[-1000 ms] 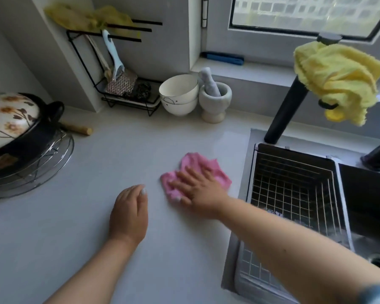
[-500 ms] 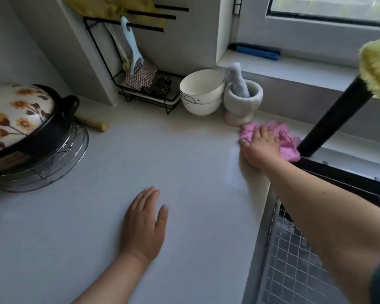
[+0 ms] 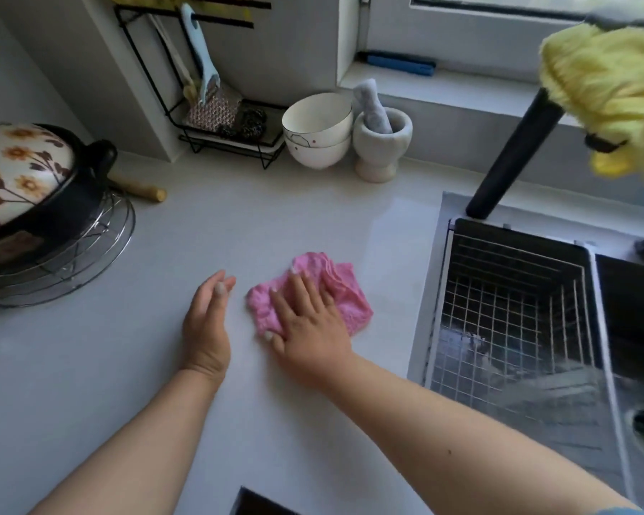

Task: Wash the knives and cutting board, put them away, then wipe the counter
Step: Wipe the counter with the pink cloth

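A crumpled pink cloth (image 3: 344, 291) lies on the pale grey counter (image 3: 238, 224), left of the sink. My right hand (image 3: 309, 321) presses flat on the cloth with straight, spread fingers. My left hand (image 3: 207, 321) rests on the counter just left of the cloth, fingers straight and together, not touching the cloth. No knife or cutting board is in view.
A flowered pot (image 3: 19, 180) sits on a wire trivet (image 3: 90, 254) at the left. At the back stand a black rack (image 3: 216, 117), stacked white bowls (image 3: 316, 131) and a mortar with pestle (image 3: 382, 139). The sink (image 3: 610, 366) holds a wire basket (image 3: 499, 310); a yellow cloth (image 3: 606, 94) hangs on the black tap (image 3: 510, 158).
My right hand has dragged the pink cloth from the back, beside the mortar, toward me to the middle of the counter. My left hand stays on the counter.
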### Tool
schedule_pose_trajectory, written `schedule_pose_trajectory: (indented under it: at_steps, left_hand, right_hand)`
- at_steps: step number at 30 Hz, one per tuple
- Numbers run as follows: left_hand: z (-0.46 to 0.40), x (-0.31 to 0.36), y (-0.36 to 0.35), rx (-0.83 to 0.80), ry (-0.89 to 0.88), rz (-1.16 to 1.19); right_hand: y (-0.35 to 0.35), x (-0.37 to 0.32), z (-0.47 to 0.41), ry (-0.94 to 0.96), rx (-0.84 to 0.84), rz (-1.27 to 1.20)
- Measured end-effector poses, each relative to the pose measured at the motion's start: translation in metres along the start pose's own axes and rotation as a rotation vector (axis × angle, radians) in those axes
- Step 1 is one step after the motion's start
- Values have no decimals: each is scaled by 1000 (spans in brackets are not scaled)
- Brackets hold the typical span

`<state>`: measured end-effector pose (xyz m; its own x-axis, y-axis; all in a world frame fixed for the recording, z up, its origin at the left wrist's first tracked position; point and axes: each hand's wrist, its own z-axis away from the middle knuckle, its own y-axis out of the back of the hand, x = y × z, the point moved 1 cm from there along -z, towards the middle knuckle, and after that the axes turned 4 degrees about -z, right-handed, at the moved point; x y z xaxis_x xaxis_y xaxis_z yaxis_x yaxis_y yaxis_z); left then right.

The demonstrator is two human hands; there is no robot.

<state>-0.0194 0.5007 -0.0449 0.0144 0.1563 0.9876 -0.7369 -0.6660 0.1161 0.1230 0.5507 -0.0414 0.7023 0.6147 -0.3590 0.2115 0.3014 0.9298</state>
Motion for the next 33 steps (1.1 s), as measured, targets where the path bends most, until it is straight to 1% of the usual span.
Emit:
schedule_pose_trajectory:
  at_steps: [2, 5, 7, 9, 11, 13, 15, 16, 17, 18, 19, 21, 23, 26, 29, 31, 33]
  left_hand:
    - [-10, 5, 4, -2, 107, 116]
    - [-9, 11, 5, -50, 112, 128]
    - [2, 11, 0, -93, 69, 70]
    - [17, 12, -10, -134, 11, -18]
    - [35, 18, -27, -187, -38, -92]
    - [50, 27, -48, -254, -77, -175]
    - [62, 35, -69, -323, -107, -248]
    - [66, 39, -78, -358, -125, -274]
    - [69, 42, -87, -392, -151, -299]
    - [71, 44, -97, -432, -174, -338]
    - [73, 47, -107, -476, -198, -384]
    - [75, 50, -130, -558, -282, -495]
    - [76, 50, -157, -624, -376, -590]
    - [69, 45, -199, -708, -460, -764]
    - [58, 37, -228, -739, -553, -939]
    - [55, 31, -236, -726, -553, -1004]
    - [56, 25, -238, -686, -569, -1094]
  right_hand:
    - [-9, -8, 41, 7, -32, -9]
    - [-14, -12, 106, 74, -120, -10]
    - [-6, -5, 136, 113, -167, -51]
    - [1, 8, 166, 122, -165, -140]
    - [5, 22, 193, 134, -182, -144]
    - [6, 31, 209, 90, -173, -201]
    - [23, 33, 215, -70, -88, -361]
    - [29, 40, 226, -161, -48, -521]
    - [37, 47, 230, -322, -44, -645]
    - [48, 58, 231, -446, -6, -745]
    - [69, 66, 227, -559, 59, -836]
    - [100, 95, 227, -670, 282, -1043]
    - [127, 139, 206, -702, 425, -1131]
    - [166, 199, 168, -639, 619, -1192]
    - [208, 246, 114, -546, 773, -1089]
    - [232, 270, 72, -445, 792, -1048]
    - [237, 294, 35, -467, 694, -819]
